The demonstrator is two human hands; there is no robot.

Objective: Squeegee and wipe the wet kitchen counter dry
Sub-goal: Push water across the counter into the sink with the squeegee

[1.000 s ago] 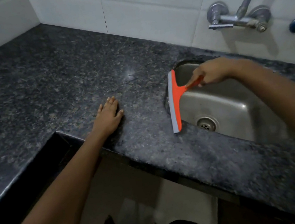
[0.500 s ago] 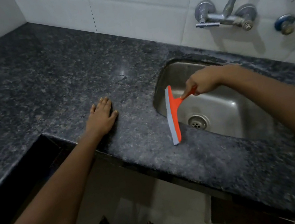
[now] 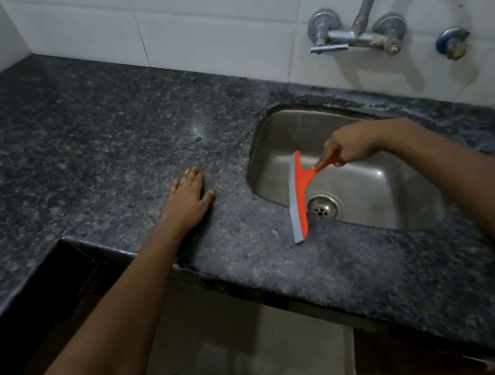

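A: Squeegee position?
B: Orange squeegee (image 3: 298,198), grey blade edge facing left, over left half of sink (image 3: 267,154). Blade lying near-to-far: far end above basin, near end reaching counter (image 3: 87,155) strip at sink's front rim. Contact with granite there: cannot tell.
A: Grip?
B: Right hand (image 3: 350,145) above basin, fingers curled round the orange handle. Forearm in from the right, crossing over sink's right rim.
A: Other hand?
B: Left hand (image 3: 187,197) flat on counter, palm down, fingers straight and close together, thumb out to the right. Holding nothing. Just left of sink, apart from squeegee.
A: Surroundings?
B: Round drain (image 3: 323,207) in basin floor, just right of blade's near half. Dark speckled granite, L-shaped, running left into the corner. White tiled wall (image 3: 194,16) behind. Wall-mounted tap (image 3: 355,35) above sink's far side, spout cut off at top edge. Small blue-ringed valve (image 3: 451,42) further right.
A: Wetness?
B: Hard to judge; faint glint mid-counter only.
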